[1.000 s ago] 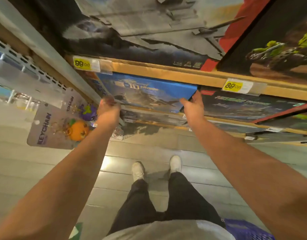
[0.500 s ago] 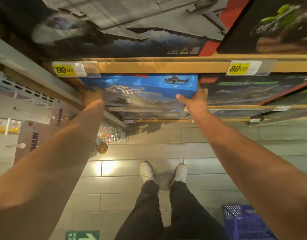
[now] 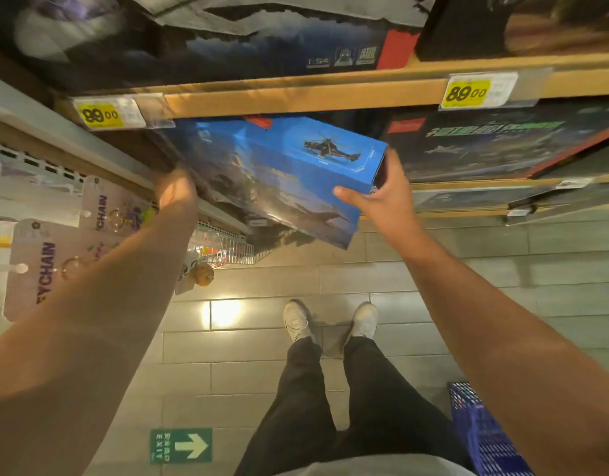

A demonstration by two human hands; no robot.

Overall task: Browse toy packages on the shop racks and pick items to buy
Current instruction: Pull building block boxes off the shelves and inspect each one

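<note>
Blue helicopter toy box [image 3: 285, 173], tilted, held at both ends below the shelf.

The blue helicopter toy box [image 3: 289, 173] has come further out from under the wooden shelf [image 3: 296, 97] and now tilts, its right end swung toward the person and its lower corner hanging past the shelf below, where half a second ago it sat nearly square in its slot. The right hand [image 3: 382, 197] has shifted from the box's lower corner to wrap around its right end, thumb on the front face. The left hand [image 3: 175, 190] has dropped lower along the box's left edge.
</note>
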